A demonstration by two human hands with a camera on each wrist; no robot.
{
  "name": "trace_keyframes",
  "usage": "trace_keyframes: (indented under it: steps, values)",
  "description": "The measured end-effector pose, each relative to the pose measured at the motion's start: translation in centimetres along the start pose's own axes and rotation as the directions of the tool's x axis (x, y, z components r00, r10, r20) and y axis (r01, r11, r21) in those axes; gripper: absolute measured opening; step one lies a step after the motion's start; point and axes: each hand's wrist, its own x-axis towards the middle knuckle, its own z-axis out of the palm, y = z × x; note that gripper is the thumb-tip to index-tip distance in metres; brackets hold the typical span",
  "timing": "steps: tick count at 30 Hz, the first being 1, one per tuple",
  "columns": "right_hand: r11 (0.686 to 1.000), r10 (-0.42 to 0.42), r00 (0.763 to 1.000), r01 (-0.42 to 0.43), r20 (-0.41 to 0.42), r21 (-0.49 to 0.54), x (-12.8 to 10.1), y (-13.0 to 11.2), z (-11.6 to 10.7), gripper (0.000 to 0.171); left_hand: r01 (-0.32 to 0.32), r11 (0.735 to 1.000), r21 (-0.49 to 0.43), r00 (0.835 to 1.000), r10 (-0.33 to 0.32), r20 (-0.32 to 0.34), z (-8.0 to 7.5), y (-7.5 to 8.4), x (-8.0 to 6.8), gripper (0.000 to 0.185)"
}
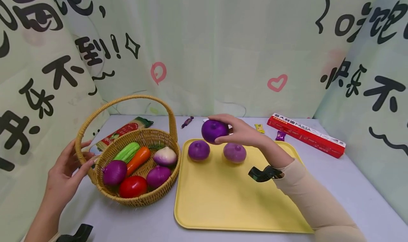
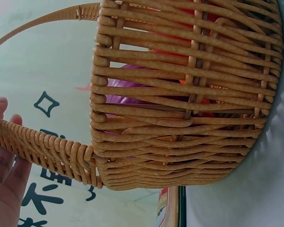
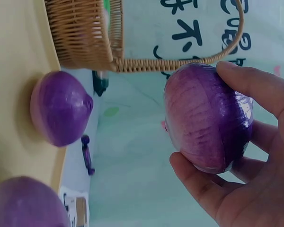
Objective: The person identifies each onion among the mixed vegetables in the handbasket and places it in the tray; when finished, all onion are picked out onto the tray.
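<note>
My right hand (image 1: 237, 130) grips a purple onion (image 1: 214, 130) (image 3: 208, 118) above the far edge of the yellow tray (image 1: 229, 199). Two more purple onions (image 1: 199, 150) (image 1: 234, 152) lie on the tray just below it; the nearer-left one shows in the right wrist view (image 3: 60, 108). My left hand (image 1: 68, 166) rests with straight fingers against the left rim of a wicker basket (image 1: 159, 196) (image 2: 180, 142), at the foot of its handle (image 2: 42, 146). The basket holds two purple onions (image 1: 114, 172) (image 1: 158, 176), a tomato (image 1: 132, 186), a carrot (image 1: 138, 159), a green gourd (image 1: 126, 151) and a pale onion (image 1: 165, 156).
A red pasta box (image 1: 306, 134) lies at the back right. A packet of noodles (image 1: 122, 130) lies behind the basket. Small wrapped candies (image 1: 187, 121) (image 1: 259, 128) (image 1: 280, 136) sit along the back of the grey table (image 1: 143, 220). Printed curtains close in three sides.
</note>
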Motion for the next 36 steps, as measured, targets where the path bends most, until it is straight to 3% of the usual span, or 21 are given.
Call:
trace_keyframes:
  steps: [12,20,28,36]
  values:
    - [0.994,0.105,0.992,-0.105,-0.075,0.005,-3.2,2.2,-2.8,0.071,-0.001,1.000,0.004,1.000,0.001,-0.004,0.0,0.0,0.1,0.077]
    - [0.983,0.184,0.974,-0.184,-0.134,0.014,-4.9,3.3,-4.1,0.073,-0.002,1.000,0.004,1.000,0.002,-0.008,0.0,0.1,0.1,0.076]
    - [0.977,0.209,0.959,-0.214,-0.191,-0.006,-7.1,4.4,-5.3,0.070,-0.001,1.000,0.003,1.000,0.001,-0.012,0.1,-0.4,0.0,0.077]
    - [0.958,0.285,0.931,-0.287,-0.227,0.024,-9.3,6.1,-5.7,0.073,-0.001,1.000,0.003,1.000,0.001,-0.010,0.1,-0.3,0.0,0.077]
